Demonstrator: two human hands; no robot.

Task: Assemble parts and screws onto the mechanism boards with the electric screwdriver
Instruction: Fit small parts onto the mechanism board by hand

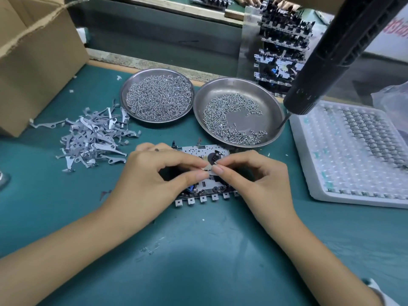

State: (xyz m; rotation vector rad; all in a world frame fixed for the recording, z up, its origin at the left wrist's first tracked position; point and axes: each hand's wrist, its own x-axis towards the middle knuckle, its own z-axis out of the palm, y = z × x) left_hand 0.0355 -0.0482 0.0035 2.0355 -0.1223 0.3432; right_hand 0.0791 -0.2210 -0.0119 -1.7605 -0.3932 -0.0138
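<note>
The left hand (152, 175) and the right hand (249, 173) meet over the middle of the mechanism board (203, 173), each with thumb and forefinger pinched on the same small metal part (208, 170) held just above the board's dark round wheel. The other fingers of both hands are curled loosely over the board, which lies flat on the green surface (198, 239) with a row of small square tabs along its near edge. Left of the hands, a loose heap of thin grey metal levers (95, 138) is spread on the surface, and a brown cardboard box (37, 62) stands at the far left. Beyond the board sit two round steel dishes side by side: the left dish (123, 89) is full of small screws, the right dish (273, 107) holds a thinner crescent of screws (223, 122). The black electric screwdriver (331, 54) hangs tilted above the right dish, with its bit pointing down at the rim. To the right lies a white moulded tray (331, 173) with rows of small metal pieces. Far behind the dishes stands a stack of boards (282, 45).
</note>
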